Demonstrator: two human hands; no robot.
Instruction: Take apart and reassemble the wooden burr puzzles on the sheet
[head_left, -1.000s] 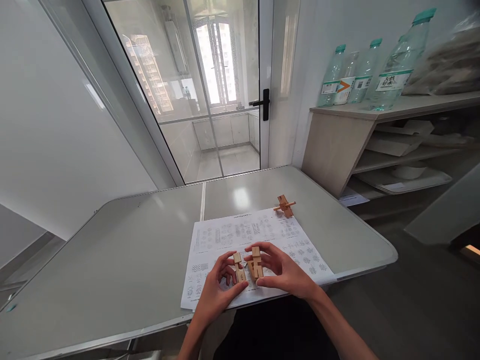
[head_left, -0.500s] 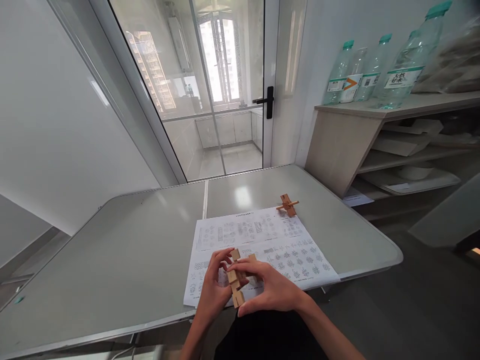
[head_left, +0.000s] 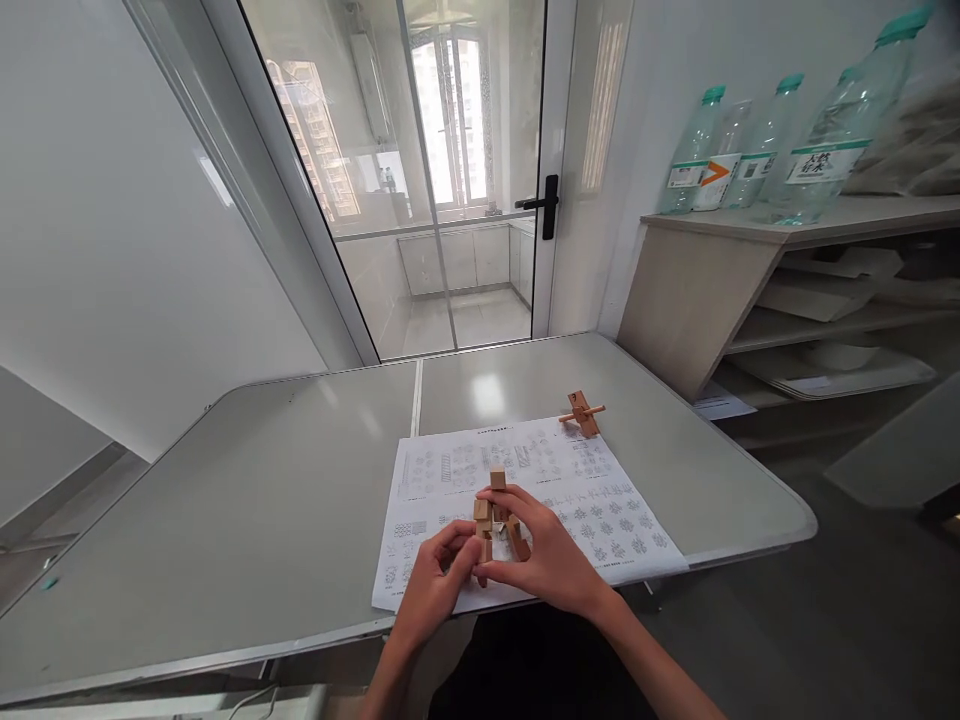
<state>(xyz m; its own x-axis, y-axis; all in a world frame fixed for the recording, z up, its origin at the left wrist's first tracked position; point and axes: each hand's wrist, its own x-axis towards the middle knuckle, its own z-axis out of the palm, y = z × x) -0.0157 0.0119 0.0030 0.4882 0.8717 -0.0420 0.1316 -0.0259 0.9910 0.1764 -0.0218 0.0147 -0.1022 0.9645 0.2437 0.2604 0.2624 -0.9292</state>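
Several notched wooden puzzle pieces are held together between my two hands, over a printed instruction sheet. My left hand pinches the lower left part of them with thumb and fingers. Curled round the right side, my right hand grips them with its fingers on top and its thumb near the bottom. One block end sticks up above the right fingertips. A darker piece shows under the right palm. How the pieces interlock is partly hidden by the fingers.
A small wooden cross-shaped puzzle with a rod rests at the sheet's far right corner on the grey table. Plastic bottles stand on a shelf unit to the right. A glass door is behind the table.
The wooden pieces have turned in my hands and moved slightly up and away from me. My right fingers have shifted higher on them. The view has swung a little left.
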